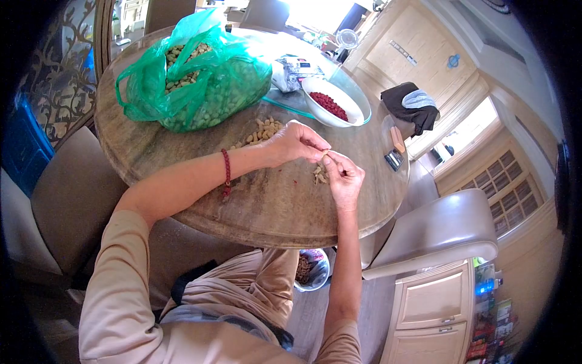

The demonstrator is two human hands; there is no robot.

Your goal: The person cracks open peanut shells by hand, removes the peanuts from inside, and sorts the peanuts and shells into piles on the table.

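Note:
My left hand (295, 144), with a braided red bracelet (227, 170) at the wrist, meets my right hand (344, 177) over the round table. Both sets of fingertips are pinched together on a small pale peanut (325, 155). Just below them lie broken peanut shells (319, 176) on the tabletop. Behind my left hand is a small pile of unshelled peanuts (265, 130). Red-skinned peanut kernels (328, 107) fill the bottom of a white bowl (354, 119) beyond my hands. A green plastic bag (227, 100) full of unshelled peanuts stands at the far left of the table.
The wooden table (267, 206) has a rounded edge near my lap. A lined bin (321, 276) with shells stands on the floor below. Chairs flank me, one (439, 230) at right. A dark cloth (397, 100) and a black object (394, 160) are at the table's right side.

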